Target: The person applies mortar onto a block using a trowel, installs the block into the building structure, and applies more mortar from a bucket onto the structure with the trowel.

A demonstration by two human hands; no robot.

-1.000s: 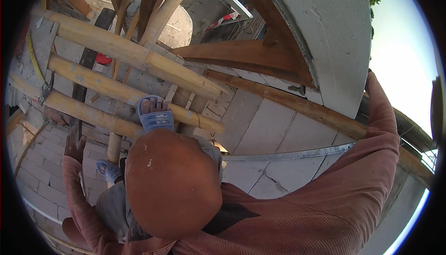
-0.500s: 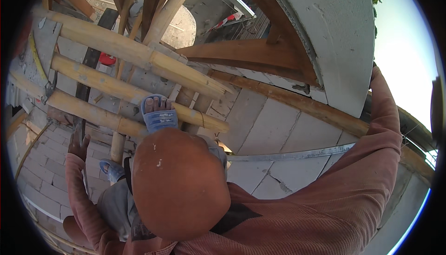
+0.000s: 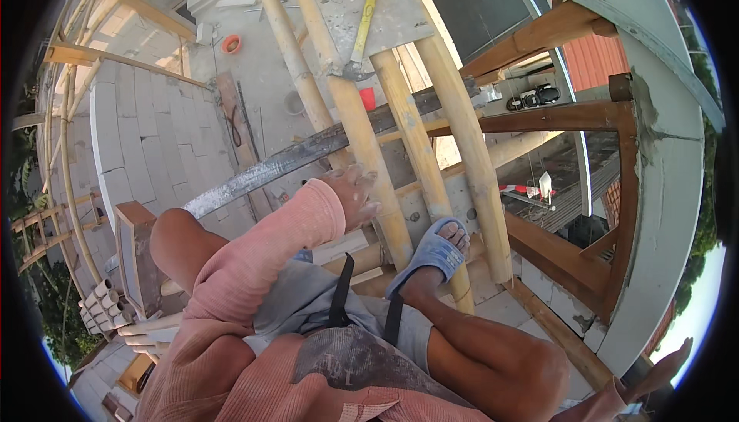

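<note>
My left hand (image 3: 350,191), dusty and in a pink sleeve, curls its fingers over a thick bamboo pole (image 3: 385,191) of the scaffold I sit on. Just above that hand a long grey metal straightedge (image 3: 308,149) lies slanted across the poles. My right hand (image 3: 660,366) is at the lower right rim, fingers stretched out and holding nothing, beside the curved grey concrete wall (image 3: 662,191). My foot in a blue sandal (image 3: 431,253) rests on another bamboo pole (image 3: 469,153).
A yellow spirit level (image 3: 366,22) and a trowel (image 3: 350,68) lie on a grey board above. A red cup (image 3: 368,99) and an orange tape roll (image 3: 231,43) sit far below. A grey block wall (image 3: 146,137) stands left; wooden beams (image 3: 554,118) cross right.
The view has swung: my knee no longer fills the middle. My left hand has come up onto the bamboo pole, and my right arm has dropped from the wall top to the lower right.
</note>
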